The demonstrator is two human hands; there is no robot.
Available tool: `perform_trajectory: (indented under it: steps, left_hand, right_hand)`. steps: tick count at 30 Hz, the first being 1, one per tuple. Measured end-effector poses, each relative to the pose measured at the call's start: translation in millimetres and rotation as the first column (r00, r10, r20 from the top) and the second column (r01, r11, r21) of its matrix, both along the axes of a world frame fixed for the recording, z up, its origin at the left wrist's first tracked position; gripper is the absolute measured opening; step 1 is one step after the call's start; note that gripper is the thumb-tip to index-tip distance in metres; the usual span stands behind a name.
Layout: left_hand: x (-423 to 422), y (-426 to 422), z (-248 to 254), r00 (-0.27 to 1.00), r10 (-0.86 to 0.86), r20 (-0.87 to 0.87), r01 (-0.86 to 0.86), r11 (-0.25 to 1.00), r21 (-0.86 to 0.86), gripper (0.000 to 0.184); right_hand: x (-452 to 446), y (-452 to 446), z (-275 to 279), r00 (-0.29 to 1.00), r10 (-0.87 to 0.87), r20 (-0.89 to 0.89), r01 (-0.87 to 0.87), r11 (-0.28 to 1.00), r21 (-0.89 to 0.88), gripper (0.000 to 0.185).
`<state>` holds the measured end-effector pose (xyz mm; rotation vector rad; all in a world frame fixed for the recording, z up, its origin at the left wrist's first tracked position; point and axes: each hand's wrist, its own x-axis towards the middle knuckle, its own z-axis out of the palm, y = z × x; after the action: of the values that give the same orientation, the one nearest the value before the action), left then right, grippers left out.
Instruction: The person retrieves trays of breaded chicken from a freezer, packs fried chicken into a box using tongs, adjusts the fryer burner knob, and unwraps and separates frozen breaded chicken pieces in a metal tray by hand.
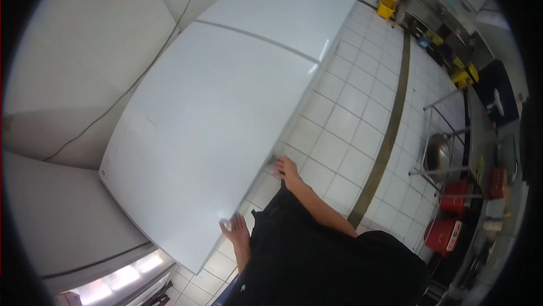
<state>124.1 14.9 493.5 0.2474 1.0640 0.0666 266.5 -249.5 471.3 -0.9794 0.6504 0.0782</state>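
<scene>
A large white lid (215,108), like the top of a chest freezer, stretches out in front of me. My left hand (237,231) is at its near edge, fingers extended and thumb apart, with nothing visible in it. Further along the same edge is my right hand (287,171), fingers apart and pointing toward the white side. Whether its fingertips touch that side I cannot tell. A second white lid (283,12) adjoins the first beyond a dark seam.
A grey appliance (62,215) stands at the left, and a cable (121,98) runs along the wall. White floor tiles (350,113) extend to the right. Metal tables (478,136) line the far side, with red containers (444,235) below and a yellow bucket (387,6) further off.
</scene>
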Motion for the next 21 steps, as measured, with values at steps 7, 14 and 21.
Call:
perform_trajectory:
  steps: [7, 14, 21]
  left_hand:
    - [-17.0, -47.1, 5.8, 0.945, 0.322, -0.055, -0.302, 0.925, 0.231, 0.095]
    - [-27.3, -62.7, -17.9, 0.962, 0.041, -0.270, 0.194, 0.594, 0.781, 0.072]
    - [-26.1, -57.5, 4.6, 0.857, 0.492, -0.153, -0.322, 0.744, 0.586, 0.074]
  right_hand:
    - [59.4, 12.4, -9.7, 0.798, -0.014, -0.603, 0.108, 0.987, 0.119, 0.043]
    - [74.3, 10.7, 19.5, 0.794, -0.013, -0.607, 0.047, 0.998, 0.040, 0.045]
    - [44.0, 13.6, 40.8, 0.796, -0.105, -0.597, 0.178, 0.982, 0.064, 0.050]
